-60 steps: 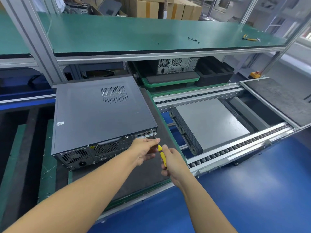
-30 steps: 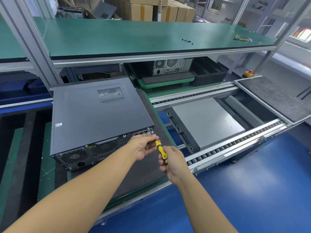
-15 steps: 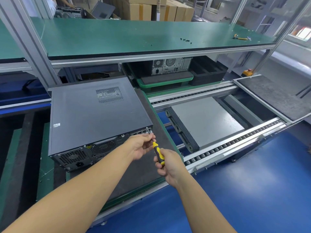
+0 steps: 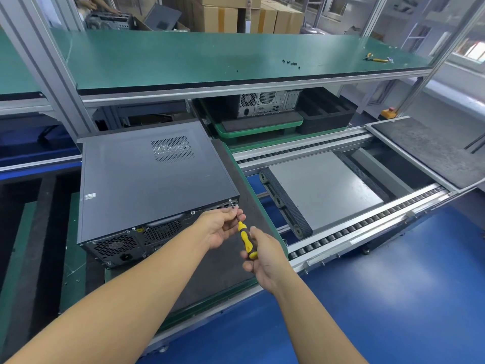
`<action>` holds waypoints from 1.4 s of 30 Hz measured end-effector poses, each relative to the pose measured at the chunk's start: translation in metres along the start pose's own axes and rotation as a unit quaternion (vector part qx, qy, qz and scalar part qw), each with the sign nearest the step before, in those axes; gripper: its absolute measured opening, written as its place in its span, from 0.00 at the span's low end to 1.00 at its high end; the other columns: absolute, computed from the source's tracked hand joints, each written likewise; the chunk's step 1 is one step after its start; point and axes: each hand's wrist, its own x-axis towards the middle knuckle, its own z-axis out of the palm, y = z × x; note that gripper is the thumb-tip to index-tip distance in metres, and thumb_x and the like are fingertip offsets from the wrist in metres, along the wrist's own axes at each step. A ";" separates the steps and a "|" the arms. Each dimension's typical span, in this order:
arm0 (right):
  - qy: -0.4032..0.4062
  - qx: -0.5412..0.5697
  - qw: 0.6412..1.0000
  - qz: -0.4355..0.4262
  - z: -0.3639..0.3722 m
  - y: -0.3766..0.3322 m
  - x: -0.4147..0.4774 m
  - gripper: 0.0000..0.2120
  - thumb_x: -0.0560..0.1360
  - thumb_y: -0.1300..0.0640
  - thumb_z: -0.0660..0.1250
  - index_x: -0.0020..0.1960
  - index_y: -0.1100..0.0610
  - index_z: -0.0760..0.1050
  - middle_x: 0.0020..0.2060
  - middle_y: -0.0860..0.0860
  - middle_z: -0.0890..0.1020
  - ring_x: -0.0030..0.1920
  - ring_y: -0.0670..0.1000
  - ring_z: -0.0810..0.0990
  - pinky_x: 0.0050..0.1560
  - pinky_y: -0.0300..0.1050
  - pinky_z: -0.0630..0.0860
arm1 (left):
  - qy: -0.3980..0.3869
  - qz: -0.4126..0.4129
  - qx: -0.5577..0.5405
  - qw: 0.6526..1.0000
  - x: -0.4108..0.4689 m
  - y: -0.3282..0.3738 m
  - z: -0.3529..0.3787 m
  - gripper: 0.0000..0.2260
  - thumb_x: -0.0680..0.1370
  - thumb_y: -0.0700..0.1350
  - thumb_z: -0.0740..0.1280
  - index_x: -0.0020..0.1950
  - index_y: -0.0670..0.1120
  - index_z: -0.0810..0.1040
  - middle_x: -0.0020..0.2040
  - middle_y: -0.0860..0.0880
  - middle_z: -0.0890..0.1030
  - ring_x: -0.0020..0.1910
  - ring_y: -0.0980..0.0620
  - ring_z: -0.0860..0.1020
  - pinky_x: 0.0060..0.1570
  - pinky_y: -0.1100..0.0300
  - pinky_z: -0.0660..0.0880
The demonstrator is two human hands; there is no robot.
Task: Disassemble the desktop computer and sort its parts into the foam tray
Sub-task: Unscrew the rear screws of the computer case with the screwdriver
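head | left hand (image 4: 220,228), right hand (image 4: 265,262) grip screwdriver (image 4: 244,235) | computer (image 4: 147,182) — white label (image 4: 90,196) (unreadable)

The screwdriver (image 4: 245,239) in the right hand (image 4: 265,258) has a yellow handle with black grip patches. Just left of that hand, the computer (image 4: 147,179) is dark grey, with a honeycomb of punched holes across its back and a dotted vent square on top. Beyond that hand the shelf (image 4: 183,56) is green, and under it the floor (image 4: 393,298) is blue.
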 end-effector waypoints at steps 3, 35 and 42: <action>-0.026 -0.015 1.000 0.002 0.000 0.002 0.000 0.12 0.83 0.53 0.58 0.52 0.60 0.77 0.34 0.54 0.79 0.27 0.48 0.72 0.22 0.39 0.64 | -0.004 0.001 -0.002 1.000 -0.001 0.000 -0.001 0.07 0.81 0.33 0.62 0.53 0.39 0.79 0.42 0.46 0.85 0.39 0.52 0.85 0.37 0.58 0.80; 0.003 -0.025 1.000 -0.017 -0.006 0.006 0.011 0.11 0.79 0.51 0.66 0.56 0.57 0.77 0.37 0.52 0.76 0.27 0.45 0.68 0.23 0.39 0.62 | 0.042 0.009 0.026 0.999 0.004 -0.002 0.000 0.04 0.75 0.34 0.72 0.48 0.37 0.82 0.34 0.44 0.83 0.32 0.52 0.80 0.31 0.62 0.80; -0.026 -0.030 0.999 0.036 0.000 0.003 0.007 0.15 0.81 0.50 0.60 0.50 0.59 0.80 0.28 0.51 0.75 0.24 0.46 0.68 0.22 0.38 0.61 | 0.034 0.021 0.019 0.999 0.002 -0.001 -0.003 0.05 0.76 0.32 0.70 0.51 0.37 0.82 0.37 0.44 0.84 0.34 0.53 0.82 0.32 0.62 0.80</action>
